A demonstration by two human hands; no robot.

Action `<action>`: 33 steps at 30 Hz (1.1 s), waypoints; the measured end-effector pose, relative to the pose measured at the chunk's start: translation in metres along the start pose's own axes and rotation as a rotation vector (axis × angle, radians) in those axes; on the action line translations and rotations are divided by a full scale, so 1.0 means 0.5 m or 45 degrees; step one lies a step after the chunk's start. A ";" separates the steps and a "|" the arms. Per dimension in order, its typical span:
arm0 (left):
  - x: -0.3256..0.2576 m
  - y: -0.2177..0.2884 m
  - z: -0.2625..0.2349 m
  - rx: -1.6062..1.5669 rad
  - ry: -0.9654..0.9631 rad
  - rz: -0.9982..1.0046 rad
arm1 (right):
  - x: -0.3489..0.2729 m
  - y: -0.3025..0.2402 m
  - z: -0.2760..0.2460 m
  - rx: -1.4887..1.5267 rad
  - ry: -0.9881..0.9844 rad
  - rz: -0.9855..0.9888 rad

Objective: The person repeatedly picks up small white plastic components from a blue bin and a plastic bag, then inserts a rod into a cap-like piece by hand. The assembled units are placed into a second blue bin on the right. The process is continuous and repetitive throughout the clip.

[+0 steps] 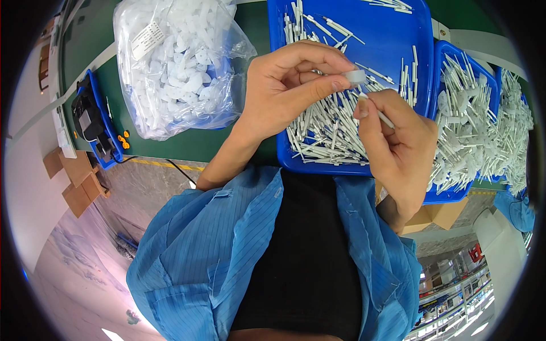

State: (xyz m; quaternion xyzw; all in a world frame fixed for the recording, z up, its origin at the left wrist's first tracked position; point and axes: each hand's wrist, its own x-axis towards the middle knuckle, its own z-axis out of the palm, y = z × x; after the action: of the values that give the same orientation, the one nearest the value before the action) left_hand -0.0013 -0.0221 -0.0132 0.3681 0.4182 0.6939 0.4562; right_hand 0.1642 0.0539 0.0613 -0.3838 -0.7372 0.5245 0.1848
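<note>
Between the thumb and fingers of my left hand [296, 79] is a small translucent white plastic cap-like piece [356, 77]. My right hand [401, 136] pinches a thin white stick [385, 119], its upper end close under the piece; whether the two touch I cannot tell. Both hands are over a blue tray [392, 34] that holds many loose white sticks [324, 136], some with thin dark tips. To the left, a clear plastic bag [239, 51] is full of similar translucent pieces [185, 77].
Right of the tray, blue bins [449, 196] are heaped with sticks bearing translucent pieces [460, 122]. At far left, a blue tray [114, 156] holds a black device [91, 122], with small orange parts [123, 138] beside it. The green table [170, 149] has its front edge near my body.
</note>
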 end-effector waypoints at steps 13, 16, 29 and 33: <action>-0.003 0.001 0.001 -0.039 0.016 -0.052 | 0.010 0.031 0.007 0.099 -0.105 -0.081; -0.008 -0.006 0.001 -0.019 0.015 0.009 | 0.008 0.058 0.008 0.400 -0.245 0.056; 0.009 0.022 0.000 0.680 -0.225 0.527 | -0.017 0.042 0.079 -0.410 0.453 -0.611; 0.007 0.021 0.015 0.473 -0.140 0.557 | -0.030 0.065 0.090 -0.218 0.363 -0.625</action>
State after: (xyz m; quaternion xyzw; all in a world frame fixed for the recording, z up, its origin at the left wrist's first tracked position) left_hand 0.0009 -0.0192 -0.0001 0.5639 0.4233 0.6663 0.2425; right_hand 0.1553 0.0192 0.0163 -0.2783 -0.8161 0.3408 0.3748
